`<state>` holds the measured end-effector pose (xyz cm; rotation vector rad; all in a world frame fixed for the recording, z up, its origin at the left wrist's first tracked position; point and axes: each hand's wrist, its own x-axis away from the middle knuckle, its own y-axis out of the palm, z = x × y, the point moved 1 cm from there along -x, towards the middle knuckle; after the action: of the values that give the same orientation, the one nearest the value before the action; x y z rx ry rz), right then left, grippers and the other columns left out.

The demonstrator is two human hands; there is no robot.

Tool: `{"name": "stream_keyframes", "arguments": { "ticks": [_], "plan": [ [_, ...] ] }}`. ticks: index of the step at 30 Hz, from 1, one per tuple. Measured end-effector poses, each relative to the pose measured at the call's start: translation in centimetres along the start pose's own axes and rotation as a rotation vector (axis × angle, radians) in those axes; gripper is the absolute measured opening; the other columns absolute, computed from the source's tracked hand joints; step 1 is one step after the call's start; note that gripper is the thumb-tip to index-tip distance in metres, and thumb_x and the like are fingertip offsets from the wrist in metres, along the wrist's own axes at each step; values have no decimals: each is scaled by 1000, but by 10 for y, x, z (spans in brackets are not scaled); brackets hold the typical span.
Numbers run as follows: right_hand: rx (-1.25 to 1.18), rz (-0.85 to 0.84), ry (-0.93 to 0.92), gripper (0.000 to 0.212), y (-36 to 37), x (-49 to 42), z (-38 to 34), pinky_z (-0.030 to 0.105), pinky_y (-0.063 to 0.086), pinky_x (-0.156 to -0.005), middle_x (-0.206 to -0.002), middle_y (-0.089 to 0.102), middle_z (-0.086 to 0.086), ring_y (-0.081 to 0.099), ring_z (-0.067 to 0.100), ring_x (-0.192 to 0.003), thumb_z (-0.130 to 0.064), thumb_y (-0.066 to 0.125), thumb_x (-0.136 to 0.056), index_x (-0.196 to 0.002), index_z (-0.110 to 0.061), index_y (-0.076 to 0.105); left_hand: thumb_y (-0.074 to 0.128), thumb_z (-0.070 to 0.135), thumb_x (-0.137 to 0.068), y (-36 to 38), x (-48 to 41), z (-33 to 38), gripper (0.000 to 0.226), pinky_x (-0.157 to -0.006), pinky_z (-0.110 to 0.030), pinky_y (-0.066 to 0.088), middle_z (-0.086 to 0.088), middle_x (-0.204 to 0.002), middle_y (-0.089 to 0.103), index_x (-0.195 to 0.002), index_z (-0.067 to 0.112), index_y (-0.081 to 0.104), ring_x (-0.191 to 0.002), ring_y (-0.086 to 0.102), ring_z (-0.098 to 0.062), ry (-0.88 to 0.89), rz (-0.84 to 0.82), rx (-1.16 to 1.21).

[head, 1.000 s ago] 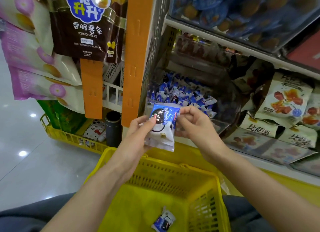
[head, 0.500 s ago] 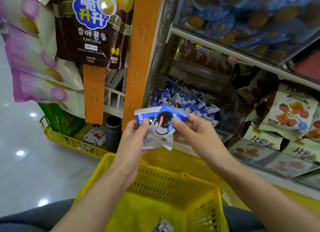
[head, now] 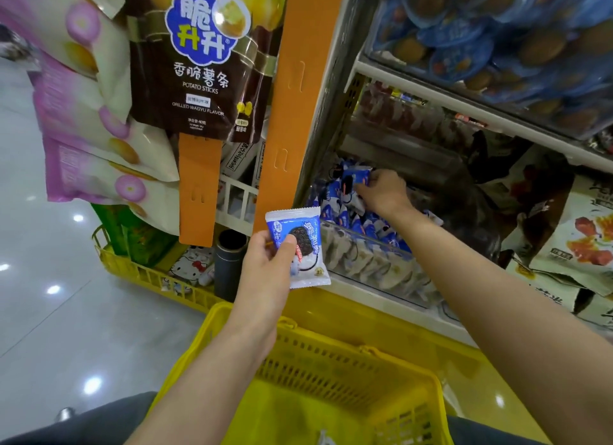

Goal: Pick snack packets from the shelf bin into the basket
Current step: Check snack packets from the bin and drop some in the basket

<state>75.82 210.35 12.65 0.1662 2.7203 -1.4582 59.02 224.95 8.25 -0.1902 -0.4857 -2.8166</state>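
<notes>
While aloft, packet (head: 300,245) (in left grip (head: 265,262)).

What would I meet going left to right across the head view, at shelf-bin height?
Purple-and-white bags → orange hanging strip → orange post → blue packet gripped by the right hand → red-printed white bags.

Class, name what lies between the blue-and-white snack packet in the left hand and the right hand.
In the head view: the front wall of the clear plastic shelf bin and its piled blue-and-white packets lie between the held packet and the right hand.
</notes>
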Motion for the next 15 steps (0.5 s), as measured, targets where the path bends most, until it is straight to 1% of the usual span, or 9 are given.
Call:
{"name": "stream_keyframes", "arguments": {
  "ticks": [1,3,5,7,8,10,11,13,15],
  "plan": [
    [58,-17,5,31,1,-2,0,25,35,-50,-62,50,4,50,16,-59,-22,58,-91,-64,-11,48,46,26,-96,0,-1,0,13,-53,-12,42,8,-95,62,-107,25,52,-80,60,-3,2,4,-5],
    [155,-36,18,35,0,-6,0,25,37,-51,-60,49,4,51,17,-58,-24,59,-90,-61,-11,46,46,27,-95,0,-4,1,20,-57,-15,42,6,-99,62,-114,22,51,-85,60,-5,6,7,-8],
    [223,-67,21,31,0,-9,-2,27,44,-55,-64,55,7,56,20,-62,-24,61,-89,-65,-8,50,47,27,-95,0,-6,1,21,-60,-17,43,3,-102,63,-116,22,51,-90,61,-8,8,5,-4],
    [289,-118,31,25,1,-11,-5,30,52,-63,-69,61,10,62,21,-69,-25,63,-87,-73,-6,56,47,26,-95,1,-6,1,21,-54,-13,46,3,-101,62,-115,22,51,-90,61,-9,8,6,2],
    [309,-135,34,26,2,-12,-7,28,52,-63,-63,62,7,63,19,-67,-26,64,-87,-72,-6,56,48,26,-95,1,-6,1,19,-50,-10,46,4,-99,62,-114,23,51,-88,61,-9,10,6,4],
    [284,-160,33,33,6,-14,-10,22,47,-53,-40,55,0,58,12,-49,-28,65,-86,-63,-9,52,48,26,-95,2,-6,1,14,-46,-5,43,7,-95,61,-108,27,51,-83,60,-5,15,3,13],
    [261,-174,30,35,9,-15,-11,24,48,-55,-38,53,0,57,11,-46,-29,66,-85,-60,-9,50,48,26,-95,2,-6,1,11,-45,-4,41,8,-94,60,-105,28,51,-81,59,-4,18,2,17],
    [258,-196,-6,38,15,-16,-12,32,51,-72,-54,56,8,61,21,-60,-31,65,-85,-60,-8,50,48,26,-95,2,-6,1,10,-45,-4,41,9,-93,60,-103,30,50,-79,59,-2,19,3,22],
    [279,-206,-46,40,19,-16,-12,39,49,-82,-68,59,14,64,30,-77,-33,62,-87,-58,-8,48,48,27,-95,2,-7,1,10,-45,-4,42,9,-93,60,-104,30,50,-80,59,-3,18,6,18]
  ]
}}
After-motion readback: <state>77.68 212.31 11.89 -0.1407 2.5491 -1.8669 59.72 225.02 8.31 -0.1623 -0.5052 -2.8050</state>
